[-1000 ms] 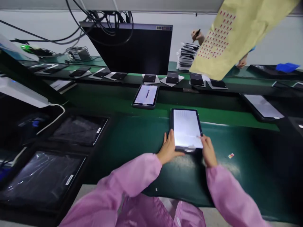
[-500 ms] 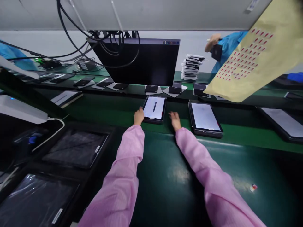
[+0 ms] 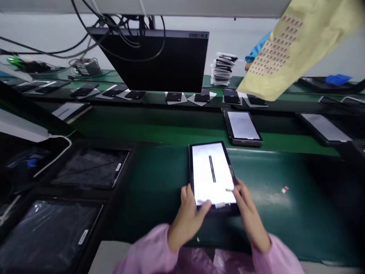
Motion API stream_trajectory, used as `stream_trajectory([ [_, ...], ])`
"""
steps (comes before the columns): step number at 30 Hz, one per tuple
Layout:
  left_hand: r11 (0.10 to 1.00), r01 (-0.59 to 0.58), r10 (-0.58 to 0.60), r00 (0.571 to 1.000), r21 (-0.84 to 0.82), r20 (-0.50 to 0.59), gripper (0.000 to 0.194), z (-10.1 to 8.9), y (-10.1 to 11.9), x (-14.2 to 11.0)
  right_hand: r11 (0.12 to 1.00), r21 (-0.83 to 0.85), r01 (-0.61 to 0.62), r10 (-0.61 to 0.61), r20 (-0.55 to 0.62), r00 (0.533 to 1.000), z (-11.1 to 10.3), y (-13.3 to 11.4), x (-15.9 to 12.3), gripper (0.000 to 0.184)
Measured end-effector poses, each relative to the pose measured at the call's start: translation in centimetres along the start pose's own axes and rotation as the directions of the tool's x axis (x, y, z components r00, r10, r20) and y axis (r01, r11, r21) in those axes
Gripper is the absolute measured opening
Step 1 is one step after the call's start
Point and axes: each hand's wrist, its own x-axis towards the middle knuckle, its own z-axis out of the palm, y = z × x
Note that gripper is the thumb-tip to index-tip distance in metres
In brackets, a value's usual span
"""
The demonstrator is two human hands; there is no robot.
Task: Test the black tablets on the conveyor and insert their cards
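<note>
From the head camera, a tablet [image 3: 212,176] lies flat on the dark green desk [image 3: 285,213], its long axis running away from the person and leaning slightly left at the far end; the short near edge faces the pink sleeves. Its screen glows white with a thin dark bar near the middle, framed by a narrow black glossy bezel — a flat, hard rectangle with rounded corners.

The left hand [image 3: 188,217] has its grip clasped on the near left corner of the tablet, thumb lying over the lit glass, fingers along the left edge. The right hand [image 3: 248,213] grasps the near right edge, fingers curled against the side.

The desk's surface is a smooth, slightly shiny mat with dull scuffed patches. A small red and white sticker [image 3: 284,189] lies on it well to the right. Beyond, a second lit tablet [image 3: 242,126] rests on the brighter green belt [image 3: 171,131]. Overhead hangs a yellow paper sheet [image 3: 296,45] dotted with rows of small red stickers — matte and gently creased.
</note>
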Motion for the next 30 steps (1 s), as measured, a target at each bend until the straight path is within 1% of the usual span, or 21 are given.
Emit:
stream_trajectory([
  [1, 1.0, 0.012, -0.013, 0.999, 0.023, 0.043, 0.076, 0.7, -1.4, -2.8, 0.994, -0.032, -0.108, 0.107, -0.026, 0.994, -1.3, 1.2, -3.2, 0.04],
  [2, 0.999, 0.028, -0.032, 0.995, 0.042, 0.093, 0.075, 1.2, -2.5, -4.7, 0.978, -0.031, -0.208, 0.207, -0.037, 0.978, -2.2, 2.3, -5.8, 0.042],
  [3, 0.998, 0.04, -0.046, 0.992, 0.054, 0.119, 0.072, 1.5, -3.4, -5.7, 0.956, -0.02, -0.293, 0.292, -0.044, 0.956, -2.9, 3.2, -7.5, 0.045],
  [4, 0.998, 0.048, -0.053, 0.994, 0.045, 0.1, 0.069, 1.7, -3.9, -5.9, 0.939, 0.007, -0.343, 0.343, -0.042, 0.938, -3.3, 4.0, -8.3, 0.047],
  [5, 0.999, 0.046, -0.047, 0.998, 0.016, 0.043, 0.068, 1.8, -4.1, -5.2, 0.935, 0.046, -0.351, 0.353, -0.033, 0.935, -3.4, 4.6, -8.4, 0.048],
  [6, 0.999, 0.035, -0.035, 0.999, -0.024, -0.042, 0.069, 2.0, -3.9, -4.0, 0.943, 0.095, -0.32, 0.324, -0.027, 0.946, -3.4, 5.0, -7.8, 0.047],
  [7, 0.997, 0.014, -0.025, 0.988, -0.074, -0.15, 0.072, 2.3, -3.5, -2.3, 0.953, 0.148, -0.264, 0.27, -0.022, 0.963, -3.2, 5.2, -6.7, 0.046],
  [8, 0.994, -0.002, -0.021, 0.976, -0.106, -0.217, 0.073, 2.6, -2.9, -0.4, 0.96, 0.197, -0.199, 0.208, -0.023, 0.978, -3.0, 5.3, -5.3, 0.045],
  [9, 0.991, -0.016, -0.02, 0.966, -0.135, -0.259, 0.073, 3.0, -2.4, 1.4, 0.961, 0.239, -0.141, 0.151, -0.022, 0.988, -2.7, 5.3, -3.8, 0.043],
  [10, 0.987, -0.026, -0.019, 0.962, -0.161, -0.272, 0.071, 3.4, -1.8, 2.9, 0.957, 0.271, -0.1, 0.109, -0.017, 0.994, -2.3, 5.3, -2.4, 0.041],
  [12, 0.976, -0.042, -0.015, 0.967, -0.214, -0.256, 0.065, 4.1, -1.1, 5.0, 0.948, 0.309, -0.07, 0.074, 0.0, 0.997, -1.7, 5.3, -0.2, 0.038],
  [14, 0.96, -0.059, -0.006, 0.973, -0.275, -0.231, 0.063, 4.6, -1.0, 5.6, 0.939, 0.335, -0.075, 0.073, 0.018, 0.997, -1.3, 5.4, 0.9, 0.036],
  [18, 0.933, -0.083, 0.016, 0.982, -0.352, -0.189, 0.067, 5.0, -1.5, 4.4, 0.907, 0.409, -0.098, 0.095, 0.027, 0.995, -1.3, 5.3, 0.4, 0.036],
  [20, 0.926, -0.095, 0.034, 0.984, -0.365, -0.173, 0.072, 5.0, -1.1, 3.5, 0.893, 0.441, -0.096, 0.095, 0.022, 0.995, -1.9, 4.4, -0.3, 0.035],
  [21, 0.925, -0.104, 0.044, 0.985, -0.365, -0.168, 0.074, 4.9, -0.7, 3.1, 0.886, 0.458, -0.08, 0.081, 0.017, 0.997, -2.2, 3.7, -0.6, 0.034],
  [22, 0.919, -0.137, 0.078, 0.982, -0.369, -0.171, 0.076, 4.6, 0.0, 2.8, 0.881, 0.471, -0.049, 0.051, 0.008, 0.999, -2.7, 2.9, -0.8, 0.032],
  [24, 0.884, -0.268, 0.201, 0.958, -0.383, -0.207, 0.074, 4.0, 1.6, 2.4, 0.885, 0.461, 0.07, -0.066, -0.026, 0.998, -3.3, 1.2, -1.0, 0.025],
  [25, 0.855, -0.346, 0.272, 0.933, -0.387, -0.235, 0.071, 3.6, 2.6, 2.3, 0.889, 0.43, 0.156, -0.15, -0.048, 0.987, -3.5, 0.4, -0.9, 0.022],
  [26, 0.817, -0.427, 0.344, 0.901, -0.389, -0.266, 0.068, 3.2, 3.5, 2.3, 0.889, 0.382, 0.252, -0.245, -0.068, 0.967, -3.6, -0.2, -0.8, 0.019],
  [28, 0.727, -0.569, 0.47, 0.821, -0.385, -0.325, 0.062, 2.5, 4.9, 2.6, 0.864, 0.256, 0.433, -0.424, -0.093, 0.901, -3.4, -0.9, -0.4, 0.014],
  [30, 0.64, -0.663, 0.555, 0.748, -0.388, -0.364, 0.057, 2.2, 5.7, 3.0, 0.825, 0.161, 0.541, -0.53, -0.111, 0.841, -2.9, -0.8, 0.1, 0.01],
])
